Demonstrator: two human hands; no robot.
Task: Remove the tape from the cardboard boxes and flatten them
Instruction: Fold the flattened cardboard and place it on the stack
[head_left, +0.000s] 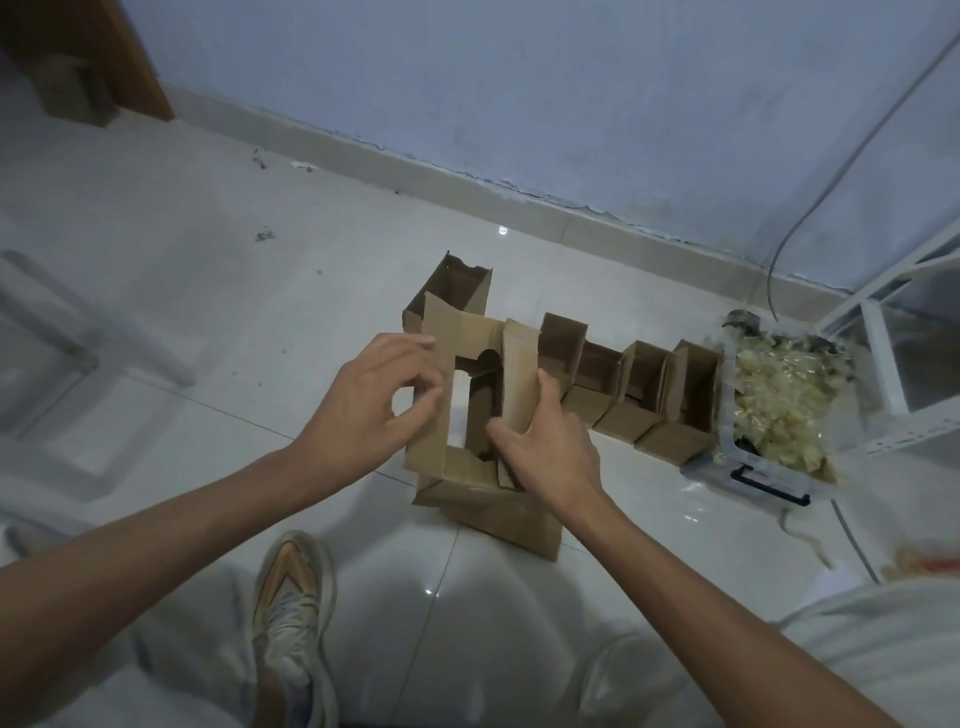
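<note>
Both hands (374, 400) (545, 447) grip box (467, 467); boxes (639, 395) beside.

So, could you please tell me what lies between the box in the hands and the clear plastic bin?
In the head view, a row of small open cardboard boxes stands between the held box and the clear plastic bin.

Layout on the floor (208, 291), seen from above. Centre: an opened cardboard box (470, 395), flaps spread, held between the left hand (369, 400) on its left flap and the right hand (545, 447) on its right flap. Beneath its near edge lies a flattened box (514, 514). Behind it stands another open box (457, 283). To the right, a row of small boxes (639, 389) runs to a plastic bin (769, 410) holding tape scraps. A shoe (291, 608) lies nearest the viewer; the wall (519, 104) is farthest.
</note>
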